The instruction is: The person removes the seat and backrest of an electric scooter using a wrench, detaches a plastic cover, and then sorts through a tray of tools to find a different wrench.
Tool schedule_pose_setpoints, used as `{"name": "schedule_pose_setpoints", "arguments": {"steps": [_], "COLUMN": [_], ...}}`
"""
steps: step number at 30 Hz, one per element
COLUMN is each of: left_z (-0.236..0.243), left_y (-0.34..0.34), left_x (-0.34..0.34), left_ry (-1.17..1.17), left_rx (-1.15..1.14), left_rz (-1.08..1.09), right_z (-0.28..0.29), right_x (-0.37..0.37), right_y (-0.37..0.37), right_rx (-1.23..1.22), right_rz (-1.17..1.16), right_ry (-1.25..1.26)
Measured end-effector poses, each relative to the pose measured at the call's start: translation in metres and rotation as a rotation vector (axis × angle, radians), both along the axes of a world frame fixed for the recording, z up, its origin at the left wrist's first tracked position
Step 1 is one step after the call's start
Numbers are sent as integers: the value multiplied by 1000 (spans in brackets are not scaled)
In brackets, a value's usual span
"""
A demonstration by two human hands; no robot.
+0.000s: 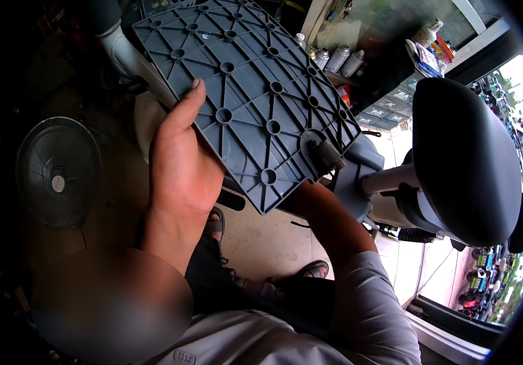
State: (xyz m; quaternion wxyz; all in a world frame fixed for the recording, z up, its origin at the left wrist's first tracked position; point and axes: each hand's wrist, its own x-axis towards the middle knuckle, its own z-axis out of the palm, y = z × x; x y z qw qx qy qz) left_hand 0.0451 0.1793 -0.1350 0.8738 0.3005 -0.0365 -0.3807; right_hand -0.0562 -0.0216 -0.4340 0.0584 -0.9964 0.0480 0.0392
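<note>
A dark grey plastic panel (246, 91), its ribbed side with round bosses facing up, is held tilted in front of me. My left hand (182, 155) grips its left edge, thumb along the top. My right hand (304, 191) reaches beneath the near right corner, fingers hidden by the panel. A dark bracket-like piece (325, 152) sits at that corner. To the right stands a scooter with a black padded seat (459, 161) on a metal post (389, 181). Behind the panel's upper left is a grey column (127, 55).
A round fan (59, 158) stands on the left. Spray cans (338, 58) line a shelf above stacked dark boxes (389, 103). My sandalled feet are on the pale floor (267, 243). A glass doorway with a metal sill (450, 322) is at the right, vehicles outside.
</note>
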Motion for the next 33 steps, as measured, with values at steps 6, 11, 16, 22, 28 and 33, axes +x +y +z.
{"name": "schedule_pose_setpoints", "arguments": {"steps": [6, 11, 16, 22, 28, 33], "left_z": [-9, -15, -14, -10, 3, 3], "left_y": [-5, -8, -11, -18, -13, -13], "left_x": [2, 5, 5, 10, 6, 8], "left_ry": [2, 17, 1, -9, -37, -51], "left_rx": [-12, -52, -6, 78, 77, 101], "left_rz": [-2, 1, 19, 18, -42, -51], "right_z": [35, 155, 207, 247, 264, 277], "right_x": [-39, -114, -175, -198, -188, -193], "right_y": [-1, 26, 57, 96, 118, 124], "right_rx": [600, 1347, 1585, 1795, 1822, 2164], "right_rz": [-143, -612, -709, -640, -574, -441], "right_ry": [-602, -366, -494, -709, -692, -786]}}
